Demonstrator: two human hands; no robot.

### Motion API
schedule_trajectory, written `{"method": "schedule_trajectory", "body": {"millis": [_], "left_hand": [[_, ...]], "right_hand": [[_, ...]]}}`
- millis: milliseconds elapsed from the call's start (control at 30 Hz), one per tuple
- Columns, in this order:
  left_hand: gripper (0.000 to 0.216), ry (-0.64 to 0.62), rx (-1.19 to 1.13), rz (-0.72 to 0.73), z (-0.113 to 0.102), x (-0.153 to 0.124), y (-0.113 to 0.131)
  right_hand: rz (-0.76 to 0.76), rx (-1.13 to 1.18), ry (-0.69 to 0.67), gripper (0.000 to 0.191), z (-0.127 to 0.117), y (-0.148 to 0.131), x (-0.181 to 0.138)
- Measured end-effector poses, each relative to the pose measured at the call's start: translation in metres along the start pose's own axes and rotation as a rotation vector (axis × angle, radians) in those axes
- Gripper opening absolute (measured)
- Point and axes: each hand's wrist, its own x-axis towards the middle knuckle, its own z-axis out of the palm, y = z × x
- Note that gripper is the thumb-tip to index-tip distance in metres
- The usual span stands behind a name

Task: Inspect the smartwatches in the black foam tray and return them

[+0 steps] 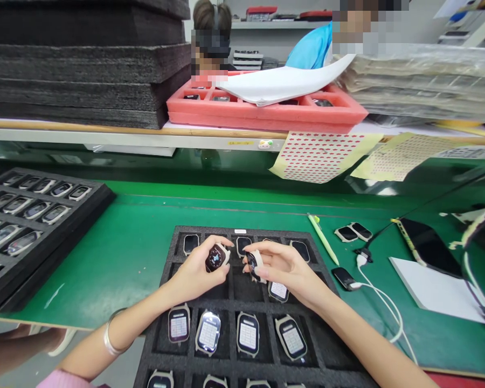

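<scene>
My left hand (204, 267) is closed around a smartwatch (216, 258) without a strap, its round dial lit on a dark screen. Just to the right, my right hand (283, 264) pinches a second smartwatch (254, 265), turned on edge, between thumb and fingers. Both are held above a black foam tray (232, 304) with square compartments. Several more watch bodies lie in that tray; a row nearer me, including one watch (248, 334), shows white lit screens. Beneath my hands some compartments hold no watch, and others are partly hidden by my fingers.
Another foam tray of watches (28, 210) lies at left. To the right are a green pen (323, 238), two watch bodies (353, 231), a cabled black device (345, 278) and a phone (430, 248). A shelf above bears foam stacks (76, 70) and a pink tray (267, 116). Two people are beyond.
</scene>
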Motion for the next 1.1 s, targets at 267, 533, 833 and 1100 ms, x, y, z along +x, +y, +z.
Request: {"method": "schedule_trajectory", "body": {"millis": [267,533,833,1100], "left_hand": [[0.034,-0.007,-0.012,-0.01,0.0006,-0.0003,0.0005],[0.033,0.004,-0.022,-0.013,0.0007,0.0003,-0.0003],[0.031,0.044,-0.017,-0.015,0.0005,0.0007,0.0007],[0.031,0.045,-0.028,-0.016,-0.0012,0.0001,-0.0013]], "right_hand": [[-0.001,-0.021,-0.002,0.034,-0.001,0.0012,0.0001],[-0.018,-0.027,-0.005,0.033,-0.0006,0.0006,0.0],[-0.029,-0.044,0.016,0.035,-0.0002,-0.0015,-0.0014],[-0.02,-0.004,0.015,0.033,-0.0003,-0.0026,-0.0009]]}}
